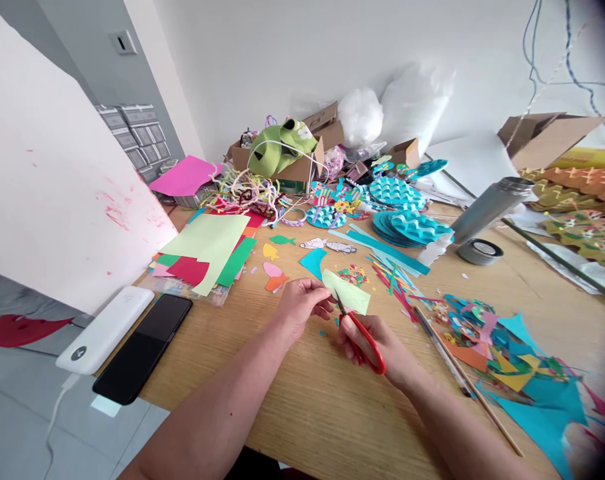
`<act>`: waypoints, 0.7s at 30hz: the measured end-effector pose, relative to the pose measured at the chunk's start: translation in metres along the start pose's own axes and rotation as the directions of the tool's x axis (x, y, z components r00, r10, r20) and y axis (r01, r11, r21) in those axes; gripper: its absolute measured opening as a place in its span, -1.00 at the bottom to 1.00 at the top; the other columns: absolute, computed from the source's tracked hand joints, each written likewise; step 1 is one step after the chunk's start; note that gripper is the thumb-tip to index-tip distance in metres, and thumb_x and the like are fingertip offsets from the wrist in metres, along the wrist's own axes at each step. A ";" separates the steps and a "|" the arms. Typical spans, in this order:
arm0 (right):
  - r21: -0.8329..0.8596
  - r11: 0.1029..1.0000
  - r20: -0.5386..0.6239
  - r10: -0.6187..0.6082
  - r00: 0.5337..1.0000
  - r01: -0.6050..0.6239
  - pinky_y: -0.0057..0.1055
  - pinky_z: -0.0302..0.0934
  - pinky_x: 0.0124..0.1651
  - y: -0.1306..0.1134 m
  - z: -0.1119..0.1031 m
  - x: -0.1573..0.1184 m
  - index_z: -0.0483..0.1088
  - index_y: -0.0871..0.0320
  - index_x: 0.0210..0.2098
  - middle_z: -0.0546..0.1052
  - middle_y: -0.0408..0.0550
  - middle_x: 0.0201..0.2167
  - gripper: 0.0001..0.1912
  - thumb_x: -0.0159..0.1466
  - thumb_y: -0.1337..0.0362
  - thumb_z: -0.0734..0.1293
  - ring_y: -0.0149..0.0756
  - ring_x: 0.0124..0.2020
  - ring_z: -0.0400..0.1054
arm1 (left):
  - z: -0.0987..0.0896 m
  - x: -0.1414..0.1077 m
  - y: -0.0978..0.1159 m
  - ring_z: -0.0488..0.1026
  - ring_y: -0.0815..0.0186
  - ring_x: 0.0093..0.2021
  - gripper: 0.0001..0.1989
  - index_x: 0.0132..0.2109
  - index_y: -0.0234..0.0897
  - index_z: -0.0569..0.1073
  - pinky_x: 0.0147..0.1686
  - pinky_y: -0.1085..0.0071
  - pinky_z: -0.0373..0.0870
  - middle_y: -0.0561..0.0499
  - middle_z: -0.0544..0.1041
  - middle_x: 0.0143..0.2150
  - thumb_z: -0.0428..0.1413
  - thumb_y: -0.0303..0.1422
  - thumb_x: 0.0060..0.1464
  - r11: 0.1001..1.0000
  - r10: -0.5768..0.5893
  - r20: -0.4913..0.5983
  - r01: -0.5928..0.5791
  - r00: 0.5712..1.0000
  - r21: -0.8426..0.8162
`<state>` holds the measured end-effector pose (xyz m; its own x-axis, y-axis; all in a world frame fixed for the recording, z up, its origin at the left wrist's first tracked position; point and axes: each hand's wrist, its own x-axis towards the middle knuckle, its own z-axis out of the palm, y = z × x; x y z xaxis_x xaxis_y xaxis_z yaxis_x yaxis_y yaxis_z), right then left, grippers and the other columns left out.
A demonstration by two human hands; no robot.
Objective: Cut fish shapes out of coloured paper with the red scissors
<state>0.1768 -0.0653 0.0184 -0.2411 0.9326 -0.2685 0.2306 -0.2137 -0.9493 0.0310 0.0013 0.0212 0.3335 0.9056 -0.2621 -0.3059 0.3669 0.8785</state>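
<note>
A pale green piece of paper (352, 295) with faint drawn lines is pinched at its left end by my left hand (305, 307). My right hand (365, 343) grips red-handled scissors (375, 350), whose blades point up and left at the paper's edge beside my left fingertips. Whether the blades are cutting into the paper I cannot tell. Beyond my hands lie cut paper fish: a green one (282, 240), a yellow one (270, 251), and a pink and orange pair (274, 276). A blue paper piece (313, 263) and small confetti bits (353, 274) lie near the pale green paper.
Coloured sheets (207, 247) are stacked at left, near a phone (142, 350) and white power bank (105, 330). At right are paper scraps (522, 360), a pen (442, 353), a wooden stick (475, 393) and a metal flask (490, 210). Turquoise textured discs (407, 227) sit farther back.
</note>
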 end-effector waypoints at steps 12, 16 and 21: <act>0.039 0.999 -0.014 0.012 1.000 -0.012 -0.49 0.04 -0.58 0.000 0.001 -0.001 0.32 0.20 -0.50 0.34 -0.17 -0.68 -0.37 0.15 -0.31 0.19 -0.46 -0.67 0.17 | 0.000 0.000 0.000 0.40 0.42 -0.59 -0.81 -0.48 -0.37 0.40 -0.58 0.50 0.35 0.00 0.47 -0.56 0.27 -0.39 -0.21 1.000 -0.009 -0.007 0.009 1.000 -0.017; 0.061 0.998 -0.010 0.013 1.000 -0.012 -0.49 0.03 -0.58 0.001 0.001 -0.001 0.32 0.20 -0.50 0.34 -0.18 -0.69 -0.37 0.14 -0.31 0.20 -0.46 -0.67 0.18 | 0.000 0.000 0.000 0.39 0.43 -0.59 -0.83 -0.48 -0.38 0.41 -0.58 0.50 0.35 0.00 0.48 -0.55 0.25 -0.41 -0.22 1.000 -0.004 -0.003 0.004 1.000 -0.024; 0.075 0.997 -0.006 0.025 1.000 -0.024 -0.51 0.01 -0.60 -0.001 0.001 -0.001 0.33 0.20 -0.50 0.35 -0.18 -0.69 -0.35 0.14 -0.33 0.18 -0.48 -0.69 0.19 | -0.001 0.000 -0.002 0.39 0.43 -0.59 -0.83 -0.48 -0.38 0.41 -0.58 0.50 0.34 -0.02 0.50 -0.53 0.25 -0.40 -0.23 1.000 0.001 0.006 -0.001 1.000 -0.030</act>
<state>0.1759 -0.0660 0.0196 -0.2293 0.9289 -0.2908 0.1654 -0.2572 -0.9521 0.0311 0.0011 0.0195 0.3387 0.9047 -0.2583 -0.3327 0.3720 0.8666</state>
